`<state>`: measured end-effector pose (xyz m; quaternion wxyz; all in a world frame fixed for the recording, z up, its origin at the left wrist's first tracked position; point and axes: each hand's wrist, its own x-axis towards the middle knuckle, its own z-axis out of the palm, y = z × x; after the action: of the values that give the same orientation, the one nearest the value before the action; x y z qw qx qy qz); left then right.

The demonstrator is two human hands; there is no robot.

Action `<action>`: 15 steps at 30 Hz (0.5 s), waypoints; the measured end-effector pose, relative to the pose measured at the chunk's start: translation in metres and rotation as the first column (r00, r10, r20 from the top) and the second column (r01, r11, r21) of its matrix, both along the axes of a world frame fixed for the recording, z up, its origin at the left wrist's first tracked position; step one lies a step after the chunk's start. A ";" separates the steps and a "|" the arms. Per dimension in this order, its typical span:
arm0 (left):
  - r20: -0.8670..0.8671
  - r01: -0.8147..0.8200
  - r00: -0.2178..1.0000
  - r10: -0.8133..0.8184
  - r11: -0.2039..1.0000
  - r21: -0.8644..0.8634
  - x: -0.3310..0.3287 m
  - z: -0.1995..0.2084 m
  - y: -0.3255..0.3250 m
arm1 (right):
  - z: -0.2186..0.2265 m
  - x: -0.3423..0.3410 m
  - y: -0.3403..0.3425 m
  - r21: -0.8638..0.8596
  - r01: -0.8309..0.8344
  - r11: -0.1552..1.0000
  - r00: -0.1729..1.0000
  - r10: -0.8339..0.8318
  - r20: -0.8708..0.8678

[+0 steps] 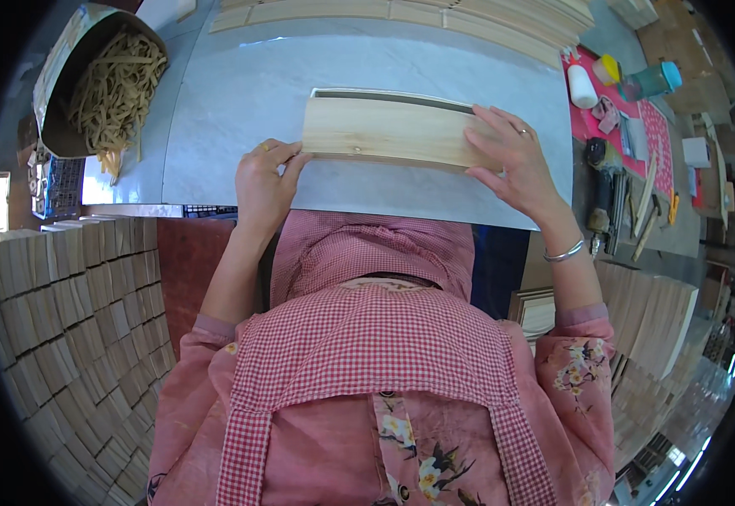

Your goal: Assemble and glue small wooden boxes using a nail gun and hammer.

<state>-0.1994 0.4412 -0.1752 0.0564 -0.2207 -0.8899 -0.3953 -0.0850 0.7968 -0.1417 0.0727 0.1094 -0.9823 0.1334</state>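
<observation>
A long, narrow wooden box [393, 133] of pale wood lies crosswise on the light table in front of me. Along its far edge a dark gap shows behind the flat top panel. At the box's left end, my left hand [268, 179] pinches the near corner between thumb and fingers. My right hand [513, 158] grips the right end, fingers spread over the panel and thumb at the near edge. What lies inside the box is hidden.
Long wooden strips [401, 15] lie along the table's far side. A container of tan strips [118, 84] stands at left. At right are a white bottle [581, 87] and a teal-lidded jar [648, 81]. Stacked wooden pieces [72, 295] fill the lower left.
</observation>
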 end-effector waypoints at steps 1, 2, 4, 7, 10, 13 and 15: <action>-0.009 0.002 1.000 -0.002 1.000 -0.001 -0.001 -0.001 0.000 | 0.000 0.001 -0.004 0.008 0.007 1.000 1.000 -0.006 -0.022; -0.019 0.004 1.000 -0.004 1.000 -0.002 -0.001 -0.001 0.000 | 0.001 0.003 -0.007 0.016 0.014 1.000 0.999 -0.013 -0.045; -0.031 0.016 0.999 -0.016 1.000 -0.001 -0.001 -0.002 0.001 | 0.000 0.009 -0.008 0.026 0.031 0.999 0.997 -0.029 -0.069; -0.036 0.006 0.999 -0.006 1.000 -0.008 0.001 0.000 0.001 | -0.007 0.022 -0.006 -0.205 0.178 0.962 0.962 -0.214 -0.167; -0.032 0.005 0.999 -0.006 1.000 -0.006 0.004 0.000 0.000 | -0.014 0.040 -0.003 -0.312 0.268 0.912 0.940 -0.318 -0.123; -0.016 -0.001 1.000 0.001 1.000 -0.003 0.004 0.000 -0.003 | -0.022 0.056 0.001 -0.388 0.406 0.827 0.910 -0.405 0.087; -0.030 0.019 0.999 -0.019 1.000 -0.021 0.003 0.005 -0.002 | -0.028 0.057 0.002 -0.365 0.383 0.848 0.915 -0.402 0.025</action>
<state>-0.1963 0.4390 -0.1707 0.0639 -0.2357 -0.8908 -0.3831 -0.0282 0.7983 -0.1695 0.1433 -0.1055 -0.9398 0.2917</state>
